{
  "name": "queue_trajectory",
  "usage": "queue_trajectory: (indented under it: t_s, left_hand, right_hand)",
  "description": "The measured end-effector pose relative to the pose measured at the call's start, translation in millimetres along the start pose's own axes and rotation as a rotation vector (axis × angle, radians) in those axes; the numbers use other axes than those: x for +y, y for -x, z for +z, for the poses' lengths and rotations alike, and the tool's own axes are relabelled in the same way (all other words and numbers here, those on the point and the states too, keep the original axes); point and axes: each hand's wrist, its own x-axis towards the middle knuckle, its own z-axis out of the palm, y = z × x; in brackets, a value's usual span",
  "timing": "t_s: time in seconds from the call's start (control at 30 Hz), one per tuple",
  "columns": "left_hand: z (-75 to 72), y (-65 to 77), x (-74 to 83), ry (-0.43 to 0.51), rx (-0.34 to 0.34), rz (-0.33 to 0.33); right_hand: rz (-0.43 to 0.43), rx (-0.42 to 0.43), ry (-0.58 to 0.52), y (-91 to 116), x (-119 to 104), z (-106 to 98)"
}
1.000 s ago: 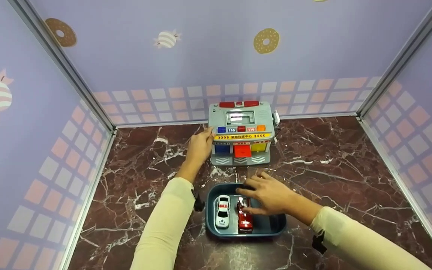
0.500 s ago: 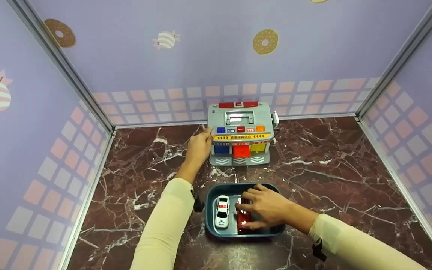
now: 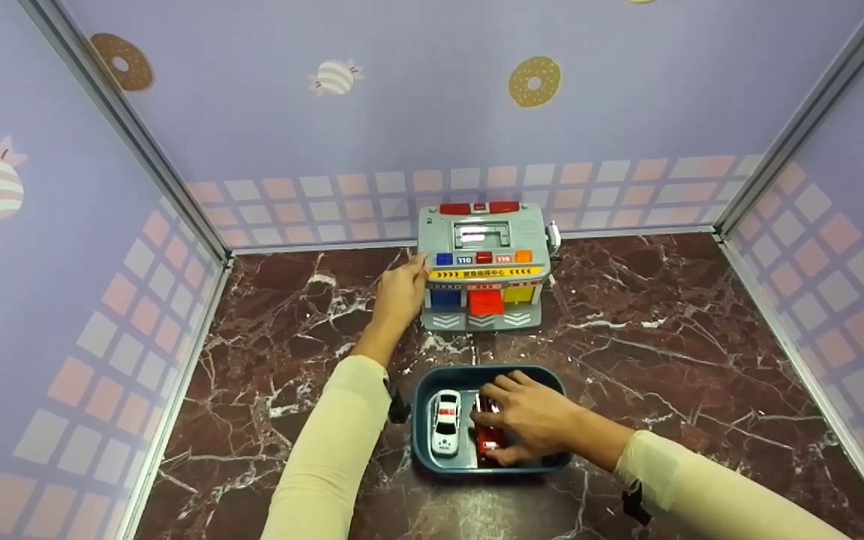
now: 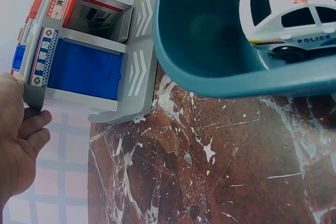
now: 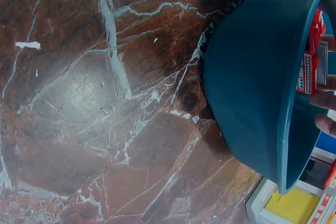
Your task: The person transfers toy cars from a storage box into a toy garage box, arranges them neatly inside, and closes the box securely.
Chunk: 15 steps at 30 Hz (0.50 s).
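Observation:
My left hand [image 3: 398,294] holds the left edge of a grey toy garage [image 3: 439,231], with fingers bent beneath the roof in the left wrist view. Blue and yellow doors are down; the red middle door [image 3: 486,302] is raised. Nearer me stands a dark teal plastic tub [image 3: 451,370]. Inside it my right hand [image 3: 538,414] grips a red toy fire truck [image 3: 489,439] from above, thumb near its front end and fingers over its far end, hiding part of it. Left of the truck lies a white toy police car [image 3: 445,426], also visible in the left wrist view.
The tub and garage stand on a dark red marbled tabletop [image 3: 304,442], a short gap between them. Behind the garage rises a lilac wall [image 3: 417,127] printed with sweets and doughnuts. Side walls with metal corner strips [image 3: 177,187] enclose left and right.
My right hand has come down into the tub and closed its fingers around the red toy fire truck. The left hand has stayed at the toy garage.

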Motion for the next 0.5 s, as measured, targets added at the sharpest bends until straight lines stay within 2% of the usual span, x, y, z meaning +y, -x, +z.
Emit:
queue_trajectory:
  t_s: [0.27,0.5]
  left_hand:
    - [0.5,0.9,-0.2,0.021,0.032,0.028]
    - [-0.5,0.2,-0.9,0.016,0.018,0.016]
  right_hand:
    - [0.019,-0.017,0.018,0.5,-1.4,1.1]
    - [0.022,-0.061,-0.021,-0.7,-0.9,-0.4]
